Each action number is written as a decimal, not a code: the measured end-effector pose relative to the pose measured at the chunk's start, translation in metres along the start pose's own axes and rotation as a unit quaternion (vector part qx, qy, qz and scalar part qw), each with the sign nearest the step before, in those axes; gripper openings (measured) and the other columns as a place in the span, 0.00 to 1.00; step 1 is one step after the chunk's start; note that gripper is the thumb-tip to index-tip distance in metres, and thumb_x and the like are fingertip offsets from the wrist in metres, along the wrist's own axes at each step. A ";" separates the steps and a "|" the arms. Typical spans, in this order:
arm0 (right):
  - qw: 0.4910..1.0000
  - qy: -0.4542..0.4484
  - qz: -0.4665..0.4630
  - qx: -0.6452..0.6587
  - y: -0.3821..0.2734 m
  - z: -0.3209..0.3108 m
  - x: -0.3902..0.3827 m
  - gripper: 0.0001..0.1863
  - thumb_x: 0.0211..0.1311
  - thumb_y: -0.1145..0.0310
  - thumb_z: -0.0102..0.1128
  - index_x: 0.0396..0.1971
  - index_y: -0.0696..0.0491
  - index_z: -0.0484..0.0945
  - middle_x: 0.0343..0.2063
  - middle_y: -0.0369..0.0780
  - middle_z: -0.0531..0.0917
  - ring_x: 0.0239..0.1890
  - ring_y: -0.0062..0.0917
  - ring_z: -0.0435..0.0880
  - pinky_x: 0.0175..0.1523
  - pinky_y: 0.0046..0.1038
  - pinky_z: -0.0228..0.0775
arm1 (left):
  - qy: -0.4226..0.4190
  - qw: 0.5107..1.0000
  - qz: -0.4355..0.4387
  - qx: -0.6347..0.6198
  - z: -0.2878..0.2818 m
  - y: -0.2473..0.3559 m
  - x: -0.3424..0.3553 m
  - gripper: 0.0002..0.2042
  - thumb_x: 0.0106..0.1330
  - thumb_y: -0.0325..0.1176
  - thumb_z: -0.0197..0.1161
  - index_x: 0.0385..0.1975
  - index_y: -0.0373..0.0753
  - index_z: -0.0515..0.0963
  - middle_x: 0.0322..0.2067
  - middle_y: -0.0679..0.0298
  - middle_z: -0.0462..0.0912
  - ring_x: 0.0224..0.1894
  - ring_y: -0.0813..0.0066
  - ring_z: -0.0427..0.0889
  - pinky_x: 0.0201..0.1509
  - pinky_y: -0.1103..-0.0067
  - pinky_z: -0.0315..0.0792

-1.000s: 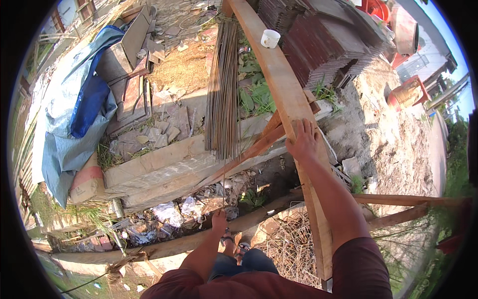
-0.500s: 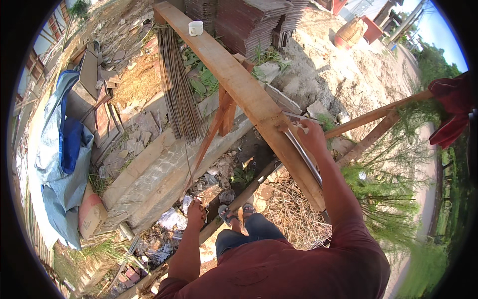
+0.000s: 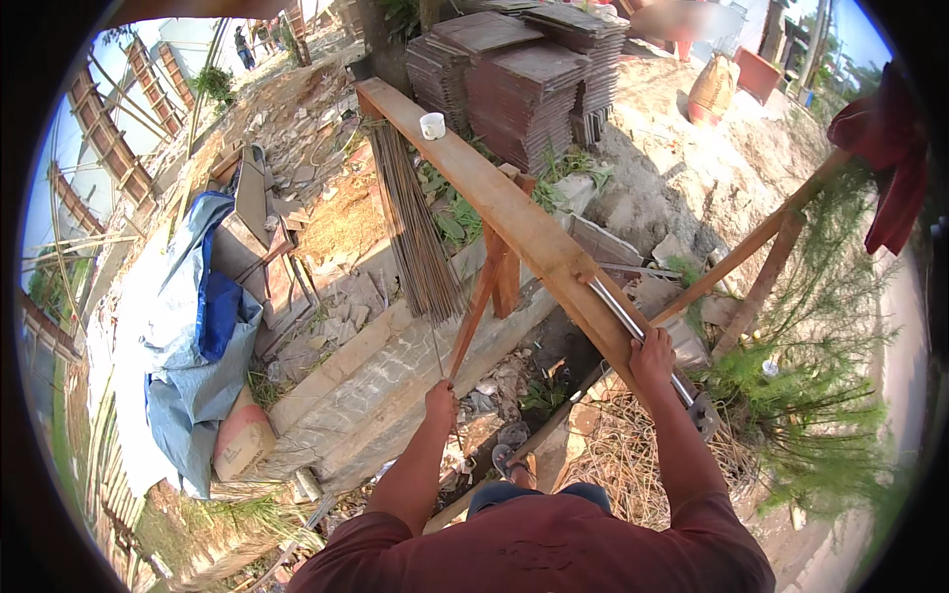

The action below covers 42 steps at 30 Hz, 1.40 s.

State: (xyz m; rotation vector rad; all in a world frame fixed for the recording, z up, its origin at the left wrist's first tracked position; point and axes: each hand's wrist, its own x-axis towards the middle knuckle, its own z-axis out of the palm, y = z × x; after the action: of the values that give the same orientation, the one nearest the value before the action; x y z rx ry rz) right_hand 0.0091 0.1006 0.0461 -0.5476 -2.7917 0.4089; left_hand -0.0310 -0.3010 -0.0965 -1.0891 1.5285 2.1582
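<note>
Fingers of the right hand close round a silvery bar whose long axis slants up-left along the plank, while the left hand, well apart leftward, grips a thin rod.

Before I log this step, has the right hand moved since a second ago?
Yes: judged against the wooden beam, the right hand has moved farther from the white cup, toward the near end, and now holds the metal bar.

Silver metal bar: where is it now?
Head view, right of centre: the silver metal bar runs along the right side of the wooden beam's near part, with the right hand on it.
</note>
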 end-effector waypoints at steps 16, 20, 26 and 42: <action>0.832 -0.305 0.043 0.463 -0.002 -0.055 -0.150 0.11 0.56 0.66 0.64 0.23 0.54 0.72 0.13 0.34 0.71 0.11 0.15 0.68 0.17 0.22 0.58 | -0.237 0.922 -0.132 -0.275 0.053 -0.093 -0.225 0.11 0.70 0.40 0.48 0.24 0.46 0.64 0.14 0.74 0.59 0.13 0.85 0.55 0.13 0.84 0.50; 0.820 -0.308 0.031 0.482 0.010 -0.051 -0.263 0.11 0.57 0.66 0.63 0.26 0.57 0.74 0.17 0.36 0.78 0.18 0.18 0.77 0.23 0.21 0.67 | -0.178 0.960 -0.122 -0.177 0.072 -0.165 -0.262 0.11 0.70 0.41 0.47 0.25 0.45 0.66 0.16 0.72 0.63 0.15 0.80 0.61 0.16 0.80 0.56; 0.871 -0.341 0.071 0.347 0.079 -0.067 -0.339 0.12 0.53 0.65 0.64 0.27 0.59 0.77 0.16 0.38 0.79 0.17 0.20 0.78 0.23 0.25 0.69 | -0.241 0.965 -0.087 0.053 0.073 -0.244 -0.289 0.11 0.71 0.41 0.47 0.33 0.42 0.72 0.25 0.66 0.73 0.28 0.73 0.72 0.32 0.73 0.69; 0.841 -0.261 0.302 0.366 0.170 -0.196 -0.474 0.13 0.52 0.72 0.63 0.40 0.55 0.78 0.28 0.40 0.79 0.25 0.22 0.79 0.21 0.23 0.68 | -0.163 0.980 -0.113 -0.028 0.101 -0.201 -0.074 0.23 0.68 0.52 0.49 0.55 0.43 0.63 0.42 0.58 0.77 0.42 0.59 0.79 0.44 0.59 0.74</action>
State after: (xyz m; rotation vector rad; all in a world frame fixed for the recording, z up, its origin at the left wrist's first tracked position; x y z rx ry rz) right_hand 0.5489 0.1048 0.0762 -1.2327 -2.4918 1.8994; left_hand 0.0999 -0.1160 -0.1657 -0.8283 1.1490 2.1055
